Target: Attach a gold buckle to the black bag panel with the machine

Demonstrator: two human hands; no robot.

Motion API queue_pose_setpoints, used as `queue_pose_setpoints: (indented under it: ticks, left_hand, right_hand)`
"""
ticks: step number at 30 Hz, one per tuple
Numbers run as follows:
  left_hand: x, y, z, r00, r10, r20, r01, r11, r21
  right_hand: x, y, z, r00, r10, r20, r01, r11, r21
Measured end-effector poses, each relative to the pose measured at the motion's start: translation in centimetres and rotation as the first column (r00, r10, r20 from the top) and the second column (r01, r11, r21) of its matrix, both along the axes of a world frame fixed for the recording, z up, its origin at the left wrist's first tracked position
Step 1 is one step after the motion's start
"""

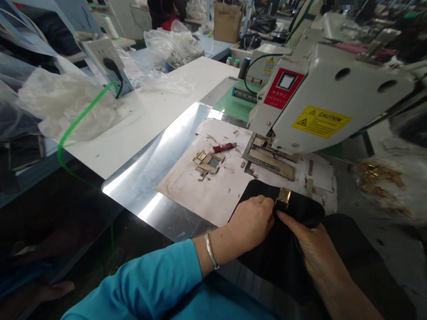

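A black, leather-like panel [255, 191] with a rounded edge lies under my hands at the front of the sewing machine. A shiny gold metal clasp [284, 197] sits near its upper edge. My left hand [251, 222] is closed, its curled fingertips pinching at the panel just left of the clasp; what lies inside the pinch is hidden. From the other side, my right hand [308, 242] grips the panel, thumb on top just below the clasp and fingers out of sight underneath.
The sewing machine [310, 98] and its metal clamp frame [270, 158] stand beyond the panel. On the white work sheet [187, 195] lie a red-handled cutter [224, 147] and a template with a gold fitting [201, 156]. A plastic bag of gold parts [383, 180] is at right; a green hose [80, 118] hangs left.
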State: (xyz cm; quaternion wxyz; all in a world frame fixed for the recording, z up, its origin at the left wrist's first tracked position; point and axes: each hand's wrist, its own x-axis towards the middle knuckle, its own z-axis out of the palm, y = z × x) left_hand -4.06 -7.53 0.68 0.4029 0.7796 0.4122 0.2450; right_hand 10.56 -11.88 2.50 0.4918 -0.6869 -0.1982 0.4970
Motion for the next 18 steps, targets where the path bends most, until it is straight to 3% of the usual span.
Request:
queue_pose_setpoints:
  ticks: [9,18]
  left_hand:
    - [-1.9,1.4,0.3,0.995,-0.052,0.09,0.058,0.996,-0.068]
    - [-1.4,1.4,0.1,0.995,-0.046,0.087,0.053,0.995,-0.089]
  right_hand:
    - [0.9,0.3,-0.3,0.997,0.027,-0.069,-0.032,0.996,-0.077]
    - [-0.1,0.5,-0.1,0.983,0.121,0.139,-0.116,0.992,-0.04]
